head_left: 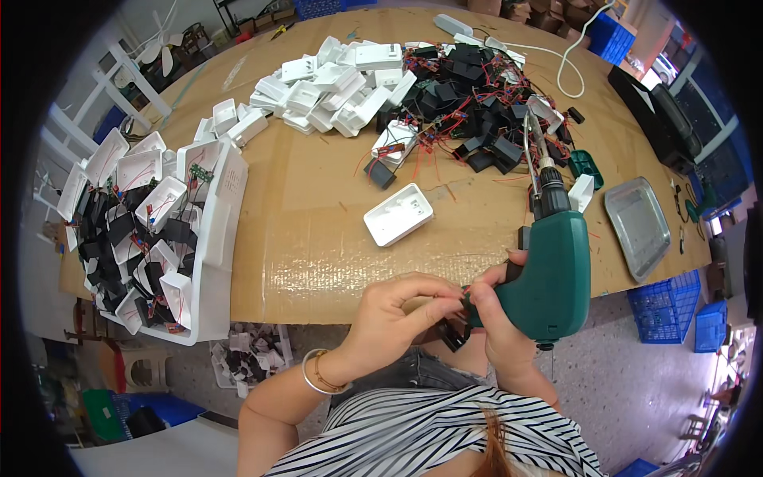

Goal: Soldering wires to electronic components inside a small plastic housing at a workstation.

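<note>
- My right hand [509, 338] is grasping the green soldering gun [560, 274], fingers curled about its handle, at the near right edge of the table [294, 266].
- The soldering gun's metal tip points to the far side and overlaps a white piece at the right end of the dark heap (I cannot tell whether they touch).
- My left hand [397, 310] comes in from the left, thumb and forefinger brought together beside my right thumb; what, if anything, they pinch is too small to make out.
- Just below my fingers, over my lap, is a black part [453, 335], partly hidden; I cannot tell which hand bears it.
- A single white plastic housing [397, 216] lies hollow side up on the brown cardboard surface, on the far side of my left hand and well apart from it.
- Farther off, a pile of white housings [342, 86] meets, on its right, a heap of black parts with red wires [469, 99].
- At the left stands a white bin [220, 246], filled with housings, black blocks and wires.
- To the right of the soldering gun are a small green tray [586, 167] and, farther right, a rectangular metal tray [638, 226].
- On the floor at the right sit blue crates [666, 308], beyond the table's edge.
</note>
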A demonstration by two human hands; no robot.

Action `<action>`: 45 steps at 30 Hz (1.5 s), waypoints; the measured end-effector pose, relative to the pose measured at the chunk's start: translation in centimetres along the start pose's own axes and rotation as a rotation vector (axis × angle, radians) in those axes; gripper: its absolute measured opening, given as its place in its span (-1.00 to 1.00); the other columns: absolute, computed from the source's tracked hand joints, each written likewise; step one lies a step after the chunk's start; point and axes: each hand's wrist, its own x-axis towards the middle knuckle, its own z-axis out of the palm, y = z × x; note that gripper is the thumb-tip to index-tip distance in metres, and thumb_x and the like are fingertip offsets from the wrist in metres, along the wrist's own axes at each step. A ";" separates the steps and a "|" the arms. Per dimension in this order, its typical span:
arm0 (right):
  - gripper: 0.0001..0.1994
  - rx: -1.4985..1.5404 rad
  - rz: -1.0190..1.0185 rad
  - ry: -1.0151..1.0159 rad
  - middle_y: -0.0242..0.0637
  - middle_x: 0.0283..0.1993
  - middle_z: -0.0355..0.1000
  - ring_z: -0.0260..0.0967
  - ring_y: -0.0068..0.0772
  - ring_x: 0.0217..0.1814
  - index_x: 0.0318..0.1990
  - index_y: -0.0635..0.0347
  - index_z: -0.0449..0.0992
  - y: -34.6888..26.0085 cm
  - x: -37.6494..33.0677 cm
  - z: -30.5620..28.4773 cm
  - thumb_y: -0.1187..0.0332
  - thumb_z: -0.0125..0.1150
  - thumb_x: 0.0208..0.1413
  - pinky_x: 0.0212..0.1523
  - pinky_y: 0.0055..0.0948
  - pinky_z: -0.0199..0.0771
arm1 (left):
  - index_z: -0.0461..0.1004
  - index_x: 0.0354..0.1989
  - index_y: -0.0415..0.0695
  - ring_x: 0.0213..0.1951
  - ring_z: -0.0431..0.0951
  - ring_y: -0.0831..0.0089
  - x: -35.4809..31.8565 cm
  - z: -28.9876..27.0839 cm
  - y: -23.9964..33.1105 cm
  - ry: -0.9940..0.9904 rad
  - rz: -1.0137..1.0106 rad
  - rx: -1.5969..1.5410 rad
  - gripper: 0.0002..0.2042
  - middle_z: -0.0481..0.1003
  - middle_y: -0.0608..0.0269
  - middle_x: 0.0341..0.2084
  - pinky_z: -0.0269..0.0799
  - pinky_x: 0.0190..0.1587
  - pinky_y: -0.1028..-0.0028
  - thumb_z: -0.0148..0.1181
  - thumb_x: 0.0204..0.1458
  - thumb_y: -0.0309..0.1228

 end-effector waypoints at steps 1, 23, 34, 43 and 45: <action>-0.56 -0.036 -0.014 -0.019 -0.31 -0.38 0.32 0.28 -0.60 -0.38 -0.01 0.26 0.11 0.1 0.0 0.2 0.66 0.07 -0.07 -0.36 -0.63 0.32 | 0.44 -0.30 -0.31 -0.29 0.48 0.54 -0.2 0.4 -0.1 0.074 -0.123 -0.246 -0.89 0.50 0.18 -0.33 0.40 -0.25 0.59 0.10 0.00 -0.56; -0.59 -0.146 -0.001 -0.063 -0.31 -0.53 0.29 0.24 -0.57 -0.53 -0.04 0.30 0.17 0.9 1.2 -1.0 0.61 0.09 -0.09 -0.43 -0.59 0.31 | 0.49 -0.33 -0.27 -0.56 0.44 0.38 2.6 -7.5 3.7 0.342 0.144 1.000 -0.85 0.48 0.08 -0.49 0.34 -0.47 0.46 0.13 -0.05 -0.45; -0.60 -0.179 0.029 0.039 -0.30 -0.55 0.26 0.22 -0.55 -0.55 -0.04 0.31 0.18 1.8 -0.4 -3.7 0.61 0.06 -0.10 -0.43 -0.53 0.32 | 0.42 -0.43 -0.22 -0.23 0.41 0.23 4.5 -4.4 -6.3 0.294 0.629 1.267 -0.84 0.43 0.16 -0.36 0.34 -0.23 0.36 0.09 -0.27 -0.51; -0.58 -0.147 0.026 0.089 -0.30 -0.50 0.33 0.28 -0.56 -0.49 -0.03 0.29 0.17 3.0 -1.1 -6.0 0.61 0.10 -0.09 -0.41 -0.57 0.32 | 0.43 -0.41 -0.21 -0.29 0.40 0.36 2.7 -3.2 -6.9 0.095 0.618 1.170 -0.83 0.42 0.27 -0.35 0.28 -0.22 0.34 0.11 -0.26 -0.49; -0.58 -0.134 0.015 0.090 -0.30 -0.50 0.33 0.28 -0.56 -0.49 -0.02 0.29 0.18 3.2 -1.2 -6.3 0.61 0.11 -0.09 -0.41 -0.57 0.33 | 0.44 -0.42 -0.20 -0.27 0.40 0.33 2.7 -3.3 -6.1 0.135 0.672 1.201 -0.83 0.41 0.24 -0.29 0.27 -0.19 0.31 0.15 -0.27 -0.50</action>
